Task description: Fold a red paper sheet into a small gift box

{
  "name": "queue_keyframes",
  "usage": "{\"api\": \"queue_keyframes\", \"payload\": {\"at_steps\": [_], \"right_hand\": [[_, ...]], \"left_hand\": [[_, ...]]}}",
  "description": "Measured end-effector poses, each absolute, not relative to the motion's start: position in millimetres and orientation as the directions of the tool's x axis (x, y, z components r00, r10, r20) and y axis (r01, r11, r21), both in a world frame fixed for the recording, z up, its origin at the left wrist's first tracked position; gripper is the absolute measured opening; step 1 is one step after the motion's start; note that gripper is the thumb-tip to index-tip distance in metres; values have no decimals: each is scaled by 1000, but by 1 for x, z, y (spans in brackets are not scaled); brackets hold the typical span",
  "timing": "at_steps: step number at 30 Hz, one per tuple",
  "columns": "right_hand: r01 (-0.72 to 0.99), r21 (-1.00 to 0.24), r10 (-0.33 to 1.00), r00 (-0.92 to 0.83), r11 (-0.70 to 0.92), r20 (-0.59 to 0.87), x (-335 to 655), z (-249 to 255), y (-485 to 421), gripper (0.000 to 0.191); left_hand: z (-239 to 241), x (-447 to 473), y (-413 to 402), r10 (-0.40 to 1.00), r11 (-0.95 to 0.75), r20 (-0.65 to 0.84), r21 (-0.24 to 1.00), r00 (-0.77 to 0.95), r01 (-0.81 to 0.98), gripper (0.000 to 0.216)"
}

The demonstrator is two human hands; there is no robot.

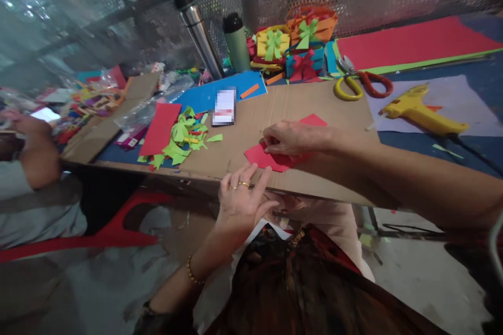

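A piece of red paper lies on the cardboard near its front edge, partly hidden under my right hand. My right hand rests on it with the fingers curled and pressed together against the paper. My left hand is at the cardboard's front edge, fingers apart, the fingertips at the paper's near side. Left of the hands is a heap of green paper scraps beside a red paper sheet. Beyond the hands lies a phone.
Scissors and a yellow glue gun are on the right. Small paper baskets, a green bottle and a steel flask stand behind. A large red sheet lies at the back right. Another person's arm is at far left.
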State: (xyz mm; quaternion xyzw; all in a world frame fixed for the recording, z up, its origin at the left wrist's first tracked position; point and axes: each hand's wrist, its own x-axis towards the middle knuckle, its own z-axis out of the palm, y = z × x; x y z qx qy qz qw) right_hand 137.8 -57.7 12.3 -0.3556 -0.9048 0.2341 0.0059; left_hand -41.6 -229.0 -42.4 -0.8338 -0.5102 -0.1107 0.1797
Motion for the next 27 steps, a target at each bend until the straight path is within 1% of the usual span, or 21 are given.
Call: {"api": "queue_keyframes", "payload": {"at_steps": [2, 4, 8, 11, 12, 14, 16, 18, 19, 21, 24, 27], "right_hand": [[644, -499, 631, -742, 580, -226, 138, 18, -59, 24], [653, -532, 618, -736, 539, -278, 137, 23, -62, 33], [670, -437, 646, -728, 600, -229, 133, 27, -67, 32], [675, -436, 640, -727, 595, -250, 132, 27, -69, 25], [670, -446, 633, -731, 594, -254, 133, 27, -70, 23], [659, -459, 625, -739, 596, -251, 134, 28, -71, 20], [654, -462, 627, -742, 599, -237, 134, 29, -71, 17], [652, -461, 632, -742, 602, -223, 133, 29, -72, 16], [652, -461, 635, -741, 602, -219, 133, 30, -73, 15], [653, -461, 637, -740, 600, -218, 134, 30, -74, 15], [654, -467, 634, -739, 596, -227, 136, 31, -75, 15], [658, -473, 633, -736, 586, -240, 136, 30, -74, 17]], "left_hand": [[-35, -42, -228, 798, -435, 379, -178, 469, 883, 56], [-29, -39, -226, 803, -421, 381, -183, 459, 889, 53], [-21, -32, -226, 828, -387, 348, -213, 440, 897, 51], [-14, -31, -227, 842, -397, 305, -209, 445, 894, 49], [-11, -31, -227, 852, -397, 287, -187, 437, 898, 46], [-5, -28, -223, 888, -368, 257, -104, 382, 924, 38], [1, -23, -213, 939, -275, 220, 19, 264, 961, 27], [7, -17, -198, 979, -154, 151, 132, 134, 979, 21], [10, -15, -189, 988, -124, 114, 161, 106, 979, 20], [15, -14, -174, 995, -100, 37, 207, 95, 973, 21], [22, -18, -158, 981, -91, -136, 315, 140, 945, 28], [29, -23, -152, 958, -70, -233, 382, 169, 922, 29]]}}
